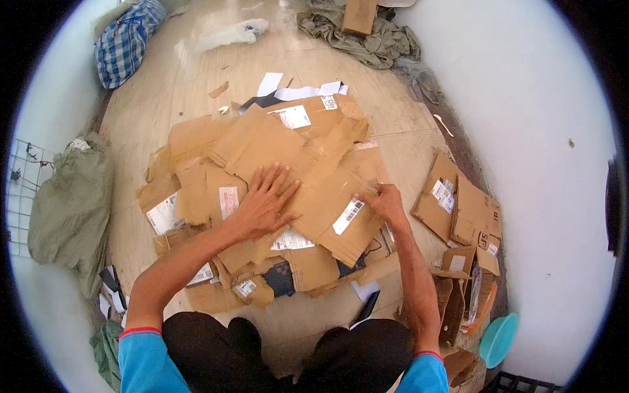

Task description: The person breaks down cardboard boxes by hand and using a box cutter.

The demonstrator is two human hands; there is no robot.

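A spread of flattened brown cardboard pieces (190, 134) lies overlapped on the floor in front of my knees, several with white labels. On top is a large torn cardboard sheet (327, 196) with a white label near its lower right. My left hand (272, 200) rests flat on this sheet with its fingers spread. At the sheet's right edge my right hand (385, 202) is closed, thumb and fingers pinching the cardboard. Dark material (280, 280) shows between the pieces nearest me.
Folded cardboard boxes (475, 213) lean by the right wall, above a turquoise basin (499, 340). A grey-green sack (73, 203) stands at the left wall. Farther off are a blue checked bundle (128, 42), a white plastic bag (232, 34) and crumpled grey-green cloth (367, 46).
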